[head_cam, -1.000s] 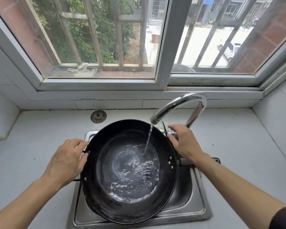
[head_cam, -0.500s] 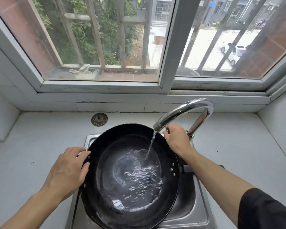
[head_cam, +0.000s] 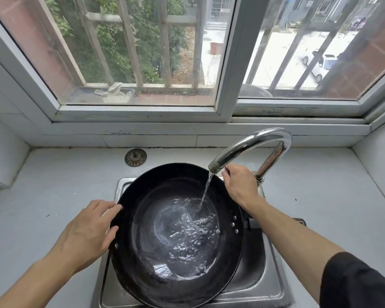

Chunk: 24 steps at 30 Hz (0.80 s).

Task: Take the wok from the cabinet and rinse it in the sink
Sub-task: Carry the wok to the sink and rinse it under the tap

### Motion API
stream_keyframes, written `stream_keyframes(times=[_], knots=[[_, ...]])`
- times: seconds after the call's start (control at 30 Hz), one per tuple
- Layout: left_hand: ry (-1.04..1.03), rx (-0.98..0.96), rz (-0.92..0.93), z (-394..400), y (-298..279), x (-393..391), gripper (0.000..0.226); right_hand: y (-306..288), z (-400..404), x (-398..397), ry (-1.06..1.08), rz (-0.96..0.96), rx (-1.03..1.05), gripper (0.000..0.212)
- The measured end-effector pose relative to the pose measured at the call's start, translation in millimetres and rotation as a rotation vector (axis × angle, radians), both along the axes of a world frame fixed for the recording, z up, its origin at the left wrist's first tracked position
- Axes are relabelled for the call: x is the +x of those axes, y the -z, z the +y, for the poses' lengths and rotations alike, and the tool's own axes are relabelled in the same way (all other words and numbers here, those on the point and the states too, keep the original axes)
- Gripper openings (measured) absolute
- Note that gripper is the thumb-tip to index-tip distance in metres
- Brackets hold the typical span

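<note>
The black wok [head_cam: 142,218] rests tilted over the steel sink [head_cam: 273,283], with water pooled and rippling in its bottom. A thin stream [head_cam: 206,190] falls into it from the curved chrome faucet [head_cam: 253,141]. My left hand [head_cam: 87,232] grips the wok's left rim, fingers and thumb against the edge, and covers the small side handle. My right hand [head_cam: 240,187] is behind the spout at the faucet's base, with its fingers curled around the lever, which is mostly hidden. My right forearm crosses the wok's right side and hides its long handle.
A round metal drain strainer [head_cam: 135,157] lies on the grey counter behind the sink. A window sill and tiled wall [head_cam: 142,138] close the back, and side walls bound the counter on the left and right.
My right hand has moved from the wok's far rim up to the faucet lever. Water keeps running and more has pooled. My left hand stays on the left rim.
</note>
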<state>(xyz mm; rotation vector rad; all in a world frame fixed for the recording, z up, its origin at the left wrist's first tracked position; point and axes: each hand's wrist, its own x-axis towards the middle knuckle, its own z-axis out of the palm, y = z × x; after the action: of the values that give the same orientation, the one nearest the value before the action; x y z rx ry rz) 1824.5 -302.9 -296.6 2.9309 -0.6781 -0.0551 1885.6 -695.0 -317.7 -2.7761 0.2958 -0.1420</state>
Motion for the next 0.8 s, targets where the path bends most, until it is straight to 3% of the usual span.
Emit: stream_keyframes(times=[0.33,0.8], knots=[[0.012,0.002,-0.004,1.4,0.9,-0.7,0.053,0.9,2.8,0.7,0.023,0.001,-0.057,0.023],[0.007,-0.013,0.010,0.7,-2.7,-1.9,0.052,0.8,0.4,-1.2,0.086,-0.074,0.042,0.028]])
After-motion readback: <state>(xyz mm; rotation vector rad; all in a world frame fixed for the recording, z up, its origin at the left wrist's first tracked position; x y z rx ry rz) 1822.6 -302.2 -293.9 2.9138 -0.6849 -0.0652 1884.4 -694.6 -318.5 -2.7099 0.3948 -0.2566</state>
